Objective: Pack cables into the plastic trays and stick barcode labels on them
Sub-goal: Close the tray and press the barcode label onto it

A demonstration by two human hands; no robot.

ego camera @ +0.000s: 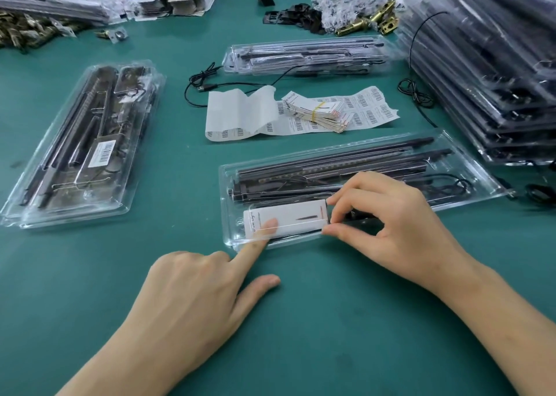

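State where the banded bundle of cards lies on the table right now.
In the head view, the bundle of cards lies mid-table, slightly right, on top of the label sheet, between the far tray and the near tray.

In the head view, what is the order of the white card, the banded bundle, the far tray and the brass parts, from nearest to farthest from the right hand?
1. White card, in the near tray, pinched by the right hand.
2. Banded bundle, on the label sheet, mid-table.
3. Far tray, behind the bundle.
4. Brass parts, back right.
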